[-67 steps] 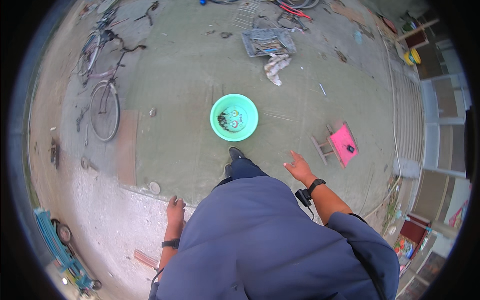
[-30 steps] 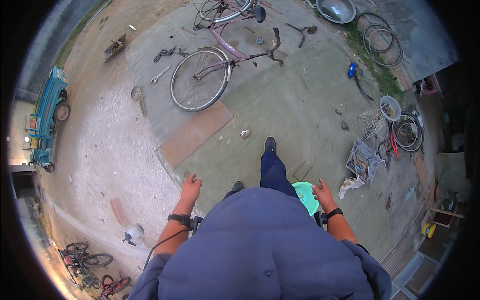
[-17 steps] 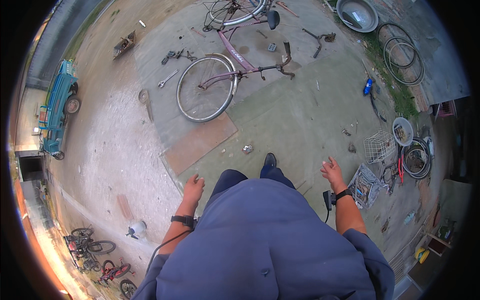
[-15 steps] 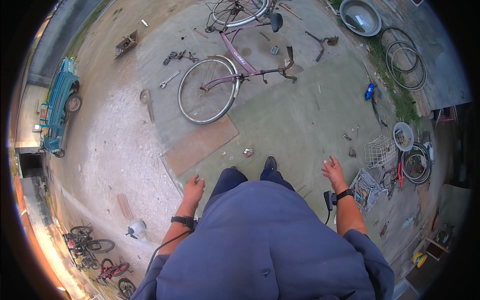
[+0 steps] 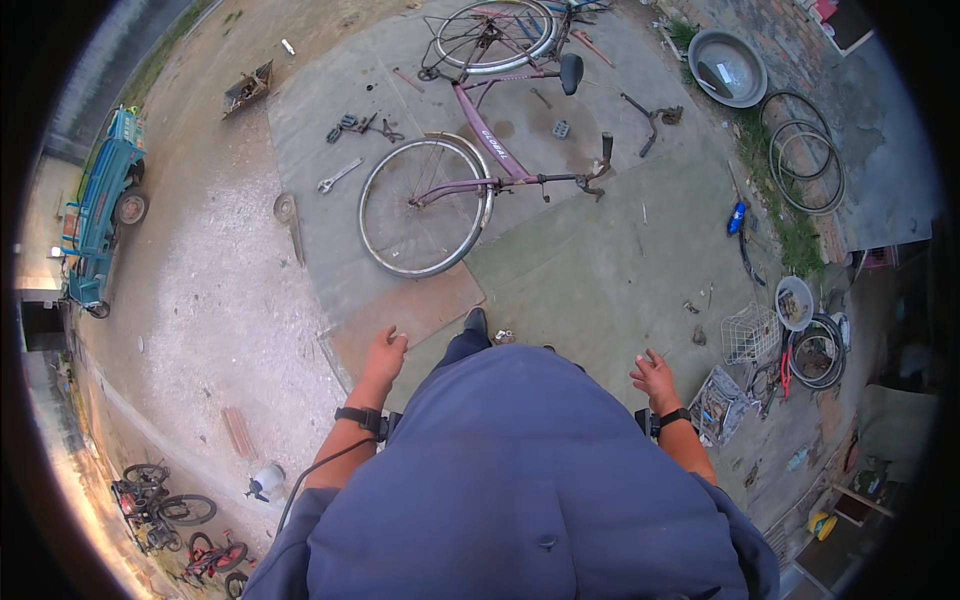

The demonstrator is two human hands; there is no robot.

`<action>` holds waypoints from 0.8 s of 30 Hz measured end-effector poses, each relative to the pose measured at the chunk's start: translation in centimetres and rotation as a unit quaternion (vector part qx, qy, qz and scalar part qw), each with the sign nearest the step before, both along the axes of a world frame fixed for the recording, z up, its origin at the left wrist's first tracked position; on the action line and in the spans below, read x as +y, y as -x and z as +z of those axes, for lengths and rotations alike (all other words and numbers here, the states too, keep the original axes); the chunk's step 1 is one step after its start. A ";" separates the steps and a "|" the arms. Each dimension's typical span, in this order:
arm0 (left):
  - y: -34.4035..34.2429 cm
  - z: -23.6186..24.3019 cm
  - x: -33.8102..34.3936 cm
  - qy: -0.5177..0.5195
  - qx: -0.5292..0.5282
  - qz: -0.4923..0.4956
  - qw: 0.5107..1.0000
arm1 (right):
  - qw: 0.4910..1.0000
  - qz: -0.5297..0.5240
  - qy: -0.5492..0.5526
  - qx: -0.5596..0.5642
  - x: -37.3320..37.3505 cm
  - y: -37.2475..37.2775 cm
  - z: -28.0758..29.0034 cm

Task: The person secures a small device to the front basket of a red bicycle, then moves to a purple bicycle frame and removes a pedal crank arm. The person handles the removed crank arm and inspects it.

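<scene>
My left hand (image 5: 385,357) hangs at my left side, loosely curled with fingers somewhat apart and nothing visible in it. On the other side my right hand (image 5: 653,381) is also empty, fingers spread. Both wrists carry black straps with small devices. Ahead of me a purple bicycle (image 5: 507,158) lies on its side on the concrete, its silver-rimmed wheel (image 5: 425,272) closest to me and its handlebar (image 5: 598,180) to the right. Neither hand touches it. My left shoe (image 5: 476,322) is forward, beside a small metal part (image 5: 503,337).
Left of the bicycle lie a wrench (image 5: 341,175) and loose pedals (image 5: 348,123). A grey basin (image 5: 727,68), bare tyres (image 5: 806,166), a blue bottle (image 5: 736,217), a wire basket (image 5: 750,333) and a crate (image 5: 722,406) line the right side. A teal three-wheeled truck (image 5: 105,210) stands far left.
I have stepped forward: my left shoe now shows ahead, and the right one is mostly hidden. The bicycle sits lower in the picture. Both hands remain empty at my sides.
</scene>
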State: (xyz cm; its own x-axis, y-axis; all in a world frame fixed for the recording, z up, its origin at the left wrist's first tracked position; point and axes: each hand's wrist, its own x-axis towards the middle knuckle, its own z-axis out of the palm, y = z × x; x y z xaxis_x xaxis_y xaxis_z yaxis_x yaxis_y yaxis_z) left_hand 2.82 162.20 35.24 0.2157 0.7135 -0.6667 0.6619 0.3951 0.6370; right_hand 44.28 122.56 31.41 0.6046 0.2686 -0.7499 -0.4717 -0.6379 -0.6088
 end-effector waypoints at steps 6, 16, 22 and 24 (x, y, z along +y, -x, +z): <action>1.2 -0.8 5.5 -0.002 -0.007 -0.022 1.000 | 1.000 0.022 -0.012 0.001 5.0 2.2 2.3; 2.0 -3.8 8.6 -0.006 -0.003 -0.047 0.999 | 0.999 0.041 0.020 -0.010 8.2 3.6 5.0; 2.7 -4.1 9.6 -0.004 -0.012 -0.038 0.999 | 0.999 0.037 0.019 -0.002 9.6 4.3 5.2; 2.7 -4.1 9.8 0.008 -0.019 -0.019 1.000 | 0.999 0.036 0.016 -0.001 10.1 4.3 5.2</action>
State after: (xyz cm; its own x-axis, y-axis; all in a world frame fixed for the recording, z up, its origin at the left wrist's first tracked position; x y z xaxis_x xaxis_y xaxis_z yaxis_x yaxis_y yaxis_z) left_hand 0.13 171.99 31.19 0.2678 0.6934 -0.6690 0.6521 0.3807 0.6556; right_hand 39.94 132.67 36.59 0.5862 0.2877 -0.7574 -0.4230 -0.6887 -0.5889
